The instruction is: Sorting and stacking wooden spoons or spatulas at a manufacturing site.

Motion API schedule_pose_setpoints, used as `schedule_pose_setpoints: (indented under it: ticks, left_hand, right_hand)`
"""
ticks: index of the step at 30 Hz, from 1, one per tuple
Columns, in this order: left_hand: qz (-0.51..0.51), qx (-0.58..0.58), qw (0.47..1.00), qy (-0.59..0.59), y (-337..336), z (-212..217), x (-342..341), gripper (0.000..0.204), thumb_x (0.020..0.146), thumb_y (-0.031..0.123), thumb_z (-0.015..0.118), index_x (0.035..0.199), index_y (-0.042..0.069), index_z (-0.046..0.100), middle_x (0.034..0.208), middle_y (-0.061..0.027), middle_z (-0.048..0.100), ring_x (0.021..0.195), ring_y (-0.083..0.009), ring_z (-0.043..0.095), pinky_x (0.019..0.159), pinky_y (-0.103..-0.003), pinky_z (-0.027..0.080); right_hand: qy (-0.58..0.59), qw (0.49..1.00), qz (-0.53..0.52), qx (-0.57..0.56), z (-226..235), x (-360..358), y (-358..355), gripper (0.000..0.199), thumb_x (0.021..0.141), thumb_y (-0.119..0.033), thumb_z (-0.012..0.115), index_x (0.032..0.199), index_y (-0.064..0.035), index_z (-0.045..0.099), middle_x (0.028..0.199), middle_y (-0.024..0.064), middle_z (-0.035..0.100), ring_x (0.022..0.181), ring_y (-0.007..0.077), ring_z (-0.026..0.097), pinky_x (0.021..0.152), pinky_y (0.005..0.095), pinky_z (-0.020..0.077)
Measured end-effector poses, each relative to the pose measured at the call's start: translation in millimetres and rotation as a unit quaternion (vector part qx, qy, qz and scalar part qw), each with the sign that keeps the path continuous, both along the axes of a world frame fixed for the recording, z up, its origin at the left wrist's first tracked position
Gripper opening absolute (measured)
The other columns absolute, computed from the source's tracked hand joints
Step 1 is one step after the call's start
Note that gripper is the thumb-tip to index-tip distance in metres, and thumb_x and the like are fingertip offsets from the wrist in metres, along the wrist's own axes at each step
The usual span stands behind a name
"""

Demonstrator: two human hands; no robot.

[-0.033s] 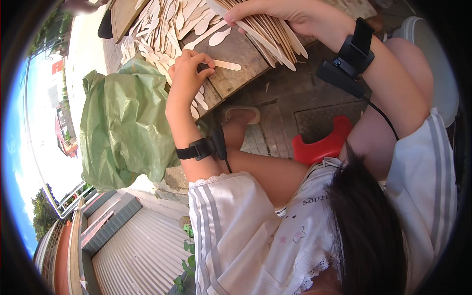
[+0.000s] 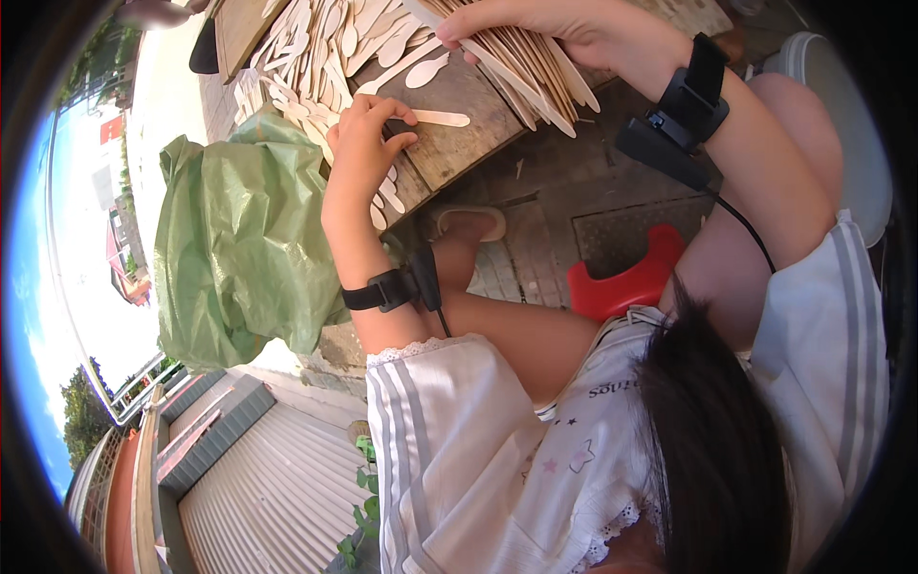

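Observation:
My left hand [image 2: 363, 129] is curled above the wooden table [image 2: 454, 153], its fingers on a flat wooden cutlery piece [image 2: 443, 119]. Only that piece's rounded end shows; the fingers hide the rest. At the far edge of the view, my right hand [image 2: 583, 33] is closed around a row of pale wooden cutlery [image 2: 526, 72]. The row's ends fan out past the table's near edge. A single wooden spoon [image 2: 426, 71] lies between my hands. Beyond them spreads a loose heap of wooden spoons and other cutlery [image 2: 330, 43].
A crumpled green plastic sack [image 2: 239, 249] hangs left of my left forearm. Below the table are a red plastic stool [image 2: 626, 277] and a foot in a sandal [image 2: 488, 225]. A whitish container [image 2: 851, 124] stands at the right. Black straps with cables circle both forearms.
The wooden piece at my left hand has tilted slightly, its end near the fingers sitting a little higher. My right hand and its row look unmoved.

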State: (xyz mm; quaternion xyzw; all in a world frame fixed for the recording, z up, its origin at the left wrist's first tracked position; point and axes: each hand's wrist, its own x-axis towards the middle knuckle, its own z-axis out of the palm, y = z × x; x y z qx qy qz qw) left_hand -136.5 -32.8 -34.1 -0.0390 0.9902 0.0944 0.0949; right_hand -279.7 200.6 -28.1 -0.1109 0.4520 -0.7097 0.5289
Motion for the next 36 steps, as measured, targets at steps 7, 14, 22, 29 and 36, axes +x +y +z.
schedule_pose_setpoints:
  ticks: [7,14,22,29,36]
  left_hand:
    - [0.006,0.049,0.996,0.075,4,-12,-9,0.026,0.078,0.023,0.073,0.101,0.016,0.062,0.091,-0.0016,0.056,0.094,-0.0211,0.056,0.089,-0.039,0.033]
    - [-0.013,0.007,0.994,0.105,-2,-22,-13,0.020,0.079,0.024,0.072,0.093,0.014,0.064,0.092,-0.0031,0.058,0.093,-0.0219,0.056,0.088,-0.039,0.032]
    - [-0.125,-0.006,0.985,0.123,39,14,-16,0.013,0.078,0.018,0.071,0.089,0.014,0.065,0.083,0.0018,0.062,0.084,-0.0191,0.056,0.085,-0.033,0.034]
    - [-0.270,-0.067,0.831,0.482,77,30,-23,0.017,0.064,0.015,0.063,0.079,0.019,0.070,0.081,0.0078,0.064,0.081,-0.0139,0.058,0.073,-0.030,0.044]
    - [-0.276,0.020,0.829,0.486,89,27,-23,0.021,0.063,0.008,0.064,0.082,0.014,0.071,0.088,0.0001,0.065,0.080,-0.0189,0.063,0.068,-0.031,0.052]
  right_hand:
    - [0.003,0.997,-0.026,-0.067,-7,2,-7,0.022,0.085,-0.007,0.067,0.104,0.0032,0.064,0.094,0.0095,0.069,0.080,0.0144,0.065,0.070,0.0251,0.0535]
    - [0.005,0.998,-0.023,-0.059,-12,0,-12,0.019,0.085,-0.007,0.066,0.102,0.0017,0.064,0.091,0.0078,0.068,0.077,0.0134,0.064,0.069,0.0244,0.0527]
    - [0.147,0.987,-0.048,0.035,-20,-7,-9,0.014,0.084,-0.008,0.066,0.097,-0.0008,0.066,0.082,0.0059,0.066,0.070,0.0122,0.061,0.062,0.0224,0.0482]
    - [-0.051,0.996,-0.021,-0.064,-18,7,-12,0.016,0.087,-0.010,0.064,0.098,0.0017,0.064,0.083,0.0087,0.066,0.066,0.0137,0.062,0.056,0.0237,0.0518]
    - [-0.163,0.977,0.038,-0.133,-24,8,-2,0.021,0.087,-0.009,0.065,0.104,0.0038,0.062,0.088,0.0103,0.067,0.070,0.0146,0.064,0.060,0.0233,0.0551]
